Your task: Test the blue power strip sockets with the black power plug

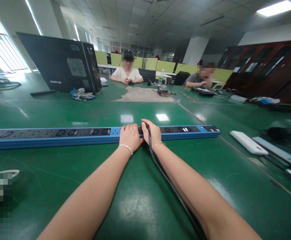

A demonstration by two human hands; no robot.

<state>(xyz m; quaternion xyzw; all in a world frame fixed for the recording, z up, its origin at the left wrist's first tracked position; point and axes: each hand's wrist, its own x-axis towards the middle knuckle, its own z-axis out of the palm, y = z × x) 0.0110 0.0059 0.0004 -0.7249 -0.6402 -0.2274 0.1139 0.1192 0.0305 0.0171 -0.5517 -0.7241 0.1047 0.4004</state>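
Observation:
A long blue power strip point(60, 141) with a row of black sockets lies across the green table in front of me. My left hand point(130, 136) is wrapped over the strip near its middle, fingers on top. Right beside it, my right hand point(153, 133) grips a black plug point(144, 126) at the strip's socket face. From the plug a thick black power cord point(164, 175) runs down along my right forearm toward me. My fingers partly cover the plug, so I cannot tell how deep it sits in the socket.
A black computer case point(60, 63) stands at the back left, with work gloves point(82, 94) before it. A white power bank-like block point(248, 142) lies at right. Two people sit across the green table point(60, 180); cardboard point(140, 94) lies in the middle.

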